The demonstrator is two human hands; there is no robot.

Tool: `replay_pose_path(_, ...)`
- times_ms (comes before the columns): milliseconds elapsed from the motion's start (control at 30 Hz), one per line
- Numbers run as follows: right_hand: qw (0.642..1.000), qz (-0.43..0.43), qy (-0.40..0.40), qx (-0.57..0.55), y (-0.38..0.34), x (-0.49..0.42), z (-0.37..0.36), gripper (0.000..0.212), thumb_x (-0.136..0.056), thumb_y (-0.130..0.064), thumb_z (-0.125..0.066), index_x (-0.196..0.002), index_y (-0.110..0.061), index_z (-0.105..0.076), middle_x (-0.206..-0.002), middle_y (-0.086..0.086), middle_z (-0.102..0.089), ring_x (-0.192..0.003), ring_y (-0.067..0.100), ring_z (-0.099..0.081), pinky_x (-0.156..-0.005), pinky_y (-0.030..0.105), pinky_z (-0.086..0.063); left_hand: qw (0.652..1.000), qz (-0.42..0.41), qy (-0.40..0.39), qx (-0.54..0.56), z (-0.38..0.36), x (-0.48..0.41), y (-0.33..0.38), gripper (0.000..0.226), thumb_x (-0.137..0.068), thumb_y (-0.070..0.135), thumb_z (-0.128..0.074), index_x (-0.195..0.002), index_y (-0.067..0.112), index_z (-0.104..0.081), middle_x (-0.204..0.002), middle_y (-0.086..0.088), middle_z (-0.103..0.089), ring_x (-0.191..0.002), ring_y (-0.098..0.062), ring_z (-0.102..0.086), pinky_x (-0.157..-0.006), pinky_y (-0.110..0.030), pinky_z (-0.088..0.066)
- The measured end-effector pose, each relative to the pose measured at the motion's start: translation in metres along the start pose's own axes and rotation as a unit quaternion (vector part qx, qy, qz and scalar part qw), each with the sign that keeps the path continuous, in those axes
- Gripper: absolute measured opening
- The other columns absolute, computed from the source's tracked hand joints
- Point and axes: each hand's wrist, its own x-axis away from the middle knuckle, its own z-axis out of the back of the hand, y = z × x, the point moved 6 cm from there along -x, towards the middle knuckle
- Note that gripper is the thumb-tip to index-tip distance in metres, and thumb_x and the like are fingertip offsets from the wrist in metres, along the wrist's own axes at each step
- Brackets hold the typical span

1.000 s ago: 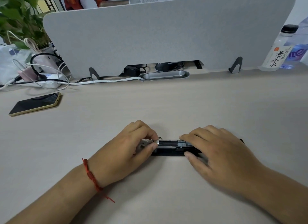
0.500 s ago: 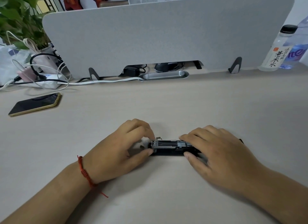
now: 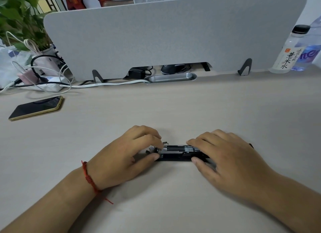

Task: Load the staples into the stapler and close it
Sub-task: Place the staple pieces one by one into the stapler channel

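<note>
Though half hidden, open black stapler [image 3: 175, 152], seemingly gripped by left hand [image 3: 125, 156] and right hand [image 3: 225, 156].

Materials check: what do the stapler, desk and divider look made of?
The stapler has a matte black body, plastic or painted metal, hard to tell which. Its open top channel shows grey shiny parts, likely steel.
The desk is pale with faint wood grain and low sheen, which suggests laminate.
The divider is grey with a speckled, fuzzy surface, so felt or fabric-covered.
</note>
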Motion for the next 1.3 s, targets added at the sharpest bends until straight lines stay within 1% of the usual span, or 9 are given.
replay_pose_path(100,1.0,0.0,-0.002,-0.001,0.001,0.0,-0.001,0.035,-0.1,-0.049,-0.052,-0.13,-0.037,-0.064,-0.11,-0.022,-0.063,-0.096,0.013,-0.057,-0.08,0.033,-0.047,1.0,-0.001,-0.022,-0.014,-0.006,-0.001,0.002,0.026,-0.104,0.033,-0.066,-0.13,0.027,-0.07,-0.141,0.008,-0.059,-0.125,-0.013,-0.058,-0.099,-0.032,-0.053)
replay_pose_path(300,1.0,0.003,0.001,0.006,0.001,0.0,-0.001,0.035,-0.1,-0.049,-0.051,-0.13,-0.036,-0.064,-0.11,-0.02,-0.062,-0.096,0.014,-0.057,-0.079,0.034,-0.046,0.998,-0.033,-0.059,-0.019,-0.017,-0.005,0.015,0.052,-0.106,0.034,-0.066,-0.157,0.031,-0.053,-0.164,0.003,-0.045,-0.146,-0.016,-0.048,-0.118,-0.029,-0.042)
replay_pose_path(433,1.0,0.004,0.001,0.002,0.0,0.0,0.0,0.035,-0.1,-0.049,-0.052,-0.13,-0.036,-0.064,-0.109,-0.021,-0.063,-0.096,0.014,-0.058,-0.08,0.035,-0.048,1.0,0.012,0.005,0.016,-0.001,-0.002,0.005,0.04,-0.103,0.029,-0.069,-0.143,0.023,-0.063,-0.155,0.007,-0.052,-0.146,-0.013,-0.048,-0.118,-0.033,-0.043)
replay_pose_path(533,1.0,0.003,-0.001,0.004,-0.001,0.0,0.001,0.035,-0.099,-0.048,-0.053,-0.129,-0.036,-0.066,-0.109,-0.021,-0.064,-0.095,0.015,-0.059,-0.08,0.035,-0.049,1.0,-0.013,-0.018,-0.005,-0.008,-0.005,0.013,0.033,-0.104,0.032,-0.067,-0.136,0.022,-0.067,-0.154,0.003,-0.054,-0.148,-0.017,-0.046,-0.118,-0.038,-0.042)
replay_pose_path(667,1.0,0.001,-0.004,0.009,-0.002,-0.001,0.002,0.034,-0.098,-0.047,-0.054,-0.128,-0.035,-0.066,-0.108,-0.02,-0.064,-0.095,0.016,-0.06,-0.081,0.034,-0.046,0.997,-0.041,-0.049,-0.031,-0.023,-0.011,0.022,0.043,-0.104,0.036,-0.068,-0.146,0.028,-0.062,-0.163,0.002,-0.047,-0.155,-0.019,-0.039,-0.124,-0.041,-0.038)
replay_pose_path(767,1.0,0.004,-0.003,0.007,-0.002,-0.001,0.001,0.034,-0.099,-0.048,-0.053,-0.128,-0.035,-0.065,-0.107,-0.02,-0.063,-0.095,0.016,-0.06,-0.079,0.036,-0.049,0.999,-0.038,-0.015,-0.008,-0.016,-0.009,0.02,0.045,-0.105,0.033,-0.066,-0.149,0.024,-0.06,-0.163,0.002,-0.048,-0.154,-0.018,-0.041,-0.124,-0.038,-0.038)
replay_pose_path(933,1.0,0.003,0.007,0.009,-0.001,0.0,0.001,0.034,-0.1,-0.049,-0.051,-0.128,-0.037,-0.064,-0.107,-0.022,-0.063,-0.093,0.013,-0.058,-0.078,0.035,-0.049,0.994,0.074,0.072,0.036,0.006,-0.001,-0.006,0.028,-0.107,0.02,-0.056,-0.134,0.02,-0.064,-0.139,0.01,-0.061,-0.137,-0.01,-0.054,-0.114,-0.027,-0.042)
replay_pose_path(1100,1.0,0.004,0.009,0.01,-0.001,-0.001,0.001,0.035,-0.101,-0.049,-0.05,-0.129,-0.036,-0.065,-0.108,-0.022,-0.063,-0.094,0.013,-0.058,-0.077,0.033,-0.047,0.994,0.097,0.045,0.016,0.014,0.003,-0.022,0.036,-0.085,-0.004,-0.054,-0.105,0.021,-0.07,-0.102,0.009,-0.065,-0.096,-0.017,-0.061,-0.087,-0.034,-0.05)
replay_pose_path(1300,1.0,0.007,0.009,0.007,-0.001,0.001,0.002,0.034,-0.101,-0.049,-0.05,-0.129,-0.037,-0.064,-0.109,-0.022,-0.063,-0.095,0.013,-0.058,-0.078,0.033,-0.048,0.991,0.114,-0.023,0.069,0.014,0.009,-0.031,0.044,-0.075,-0.005,-0.052,-0.105,0.022,-0.069,-0.096,0.015,-0.065,-0.083,-0.009,-0.061,-0.074,-0.015,-0.045)
